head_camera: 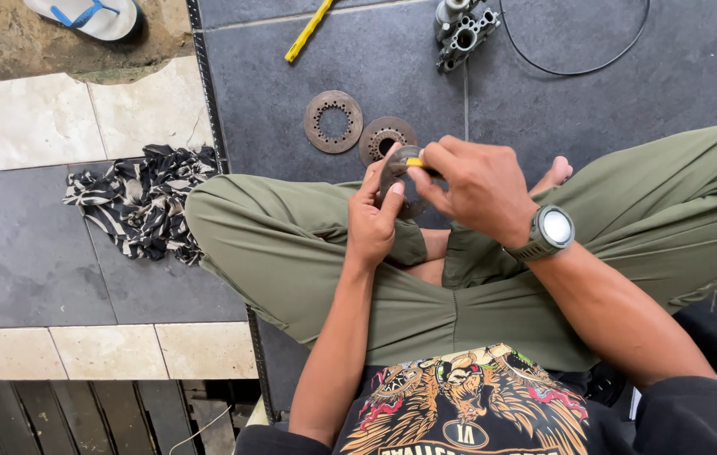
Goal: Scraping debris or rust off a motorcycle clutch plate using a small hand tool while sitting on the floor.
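Observation:
I sit cross-legged on a tiled floor. My left hand (373, 217) grips a round rusty metal disc (395, 164) upright by its edge, above my knees. My right hand (470, 185), with a grey watch on its wrist, is closed on a small yellow-handled tool (417, 163) whose tip rests against the disc. Most of the disc is hidden behind my fingers. Two more rusty toothed ring plates lie flat on the dark tile just beyond my hands, one (333, 121) to the left, the other (385, 137) right beside it.
A black-and-white striped rag (144, 200) lies left of my knee. A grey cast metal engine part (463, 32) and a thin black cable (577, 71) are at the top. A yellow bar (309, 30) and a white-blue sandal (89, 17) lie farther off.

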